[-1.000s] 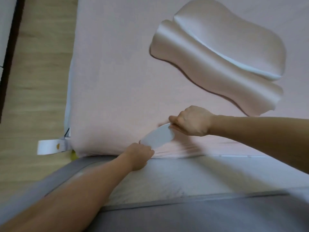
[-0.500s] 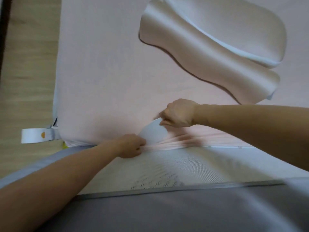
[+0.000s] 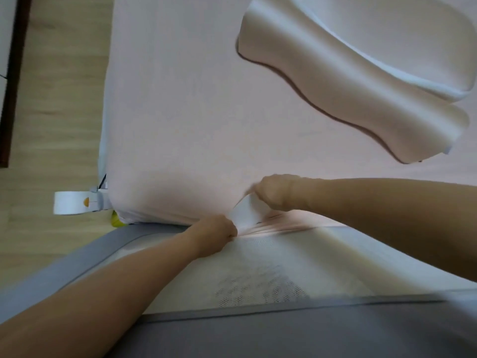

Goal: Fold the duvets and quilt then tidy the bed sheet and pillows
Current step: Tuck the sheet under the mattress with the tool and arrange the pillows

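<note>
Sheet point(image 3: 180, 112) mostly smooth; left hand point(image 3: 216, 235) and right hand point(image 3: 273, 192) both clamped on bunched edge. Pillows point(image 3: 361, 73) unstraightened; tucking left.

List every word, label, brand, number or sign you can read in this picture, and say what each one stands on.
None can be read.
The white strap at the mattress corner shows only a small orange mark, no letters.
The white tab, held between the left hand and right hand at the pink sheet edge, looks blank.
The pillows bear no writing.
</note>
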Demonstrator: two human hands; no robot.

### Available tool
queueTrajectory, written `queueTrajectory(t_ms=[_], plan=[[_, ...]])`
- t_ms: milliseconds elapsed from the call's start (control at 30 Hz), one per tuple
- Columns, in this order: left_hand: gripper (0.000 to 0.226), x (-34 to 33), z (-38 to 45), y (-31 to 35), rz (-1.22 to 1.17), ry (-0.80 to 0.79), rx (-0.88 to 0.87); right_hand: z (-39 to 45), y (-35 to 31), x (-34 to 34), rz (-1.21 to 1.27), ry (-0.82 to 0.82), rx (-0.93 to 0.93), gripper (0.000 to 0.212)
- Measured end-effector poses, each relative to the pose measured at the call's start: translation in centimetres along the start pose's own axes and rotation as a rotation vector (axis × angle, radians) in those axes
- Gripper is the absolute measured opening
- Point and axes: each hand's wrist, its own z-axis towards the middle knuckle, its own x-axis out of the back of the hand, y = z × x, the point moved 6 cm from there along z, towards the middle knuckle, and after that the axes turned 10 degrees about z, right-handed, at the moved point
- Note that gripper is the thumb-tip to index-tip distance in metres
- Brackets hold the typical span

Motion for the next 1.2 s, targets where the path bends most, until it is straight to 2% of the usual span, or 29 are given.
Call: queueTrajectory(t_ms=[67,133,233,400,567,633,700,767,833,967,1100,1200], plan=[[0.020,-0.3,0.3,-0.7,-0.150,-0.030,0.039,-0.9,-1.5,0.3,0.073,-0.058,0.048,0.050],[0.014,-0.8,0.7,-0.9,-0.117,-0.091,0.058,-2.7,-3.4,0.0,0.129,-0.094,0.122,0.045],[0.022,-1.9,1.2,-0.5,-0.022,-0.122,0.095,-4.9,-3.9,-0.3,0.181,-0.041,0.153,0.039],[0.024,-2.9,1.0,-3.4,-0.026,-0.067,0.223,-4.6,-3.9,-3.4,0.037,-0.170,0.081,0.032],[0.020,-3.5,-0.3,-5.8,-0.139,-0.109,0.194,-3.1,-3.9,-2.3,0.153,-0.015,0.113,0.043],[0.022,-4.4,-0.5,-5.3,-0.134,-0.165,0.180,-2.9,-4.3,-2.7,0.143,-0.030,0.104,0.041],[0.033,-5.3,-0.6,-4.4,-0.044,-0.263,0.157,-3.6,-4.9,-3.0,0.105,-0.079,0.085,0.039],[0.041,-5.3,-0.7,-3.7,0.022,-0.359,0.155,-4.4,-4.9,-1.9,0.043,-0.006,0.074,0.029],[0.041,-4.7,-0.6,-3.2,-0.017,-0.407,0.152,-4.6,-4.8,-1.4,0.022,0.049,0.081,0.020],[0.038,-4.3,-1.0,-3.2,-0.064,-0.459,0.145,-3.3,-5.7,-3.2,0.001,-0.005,0.073,0.025],[0.030,-4.2,-1.5,-4.2,-0.115,-0.438,0.144,-1.7,-6.0,-5.4,0.032,-0.055,0.054,0.031],[0.035,-4.0,-1.6,-4.6,-0.089,-0.369,0.189,-0.2,-6.1,-5.7,0.110,-0.044,0.031,0.033]])
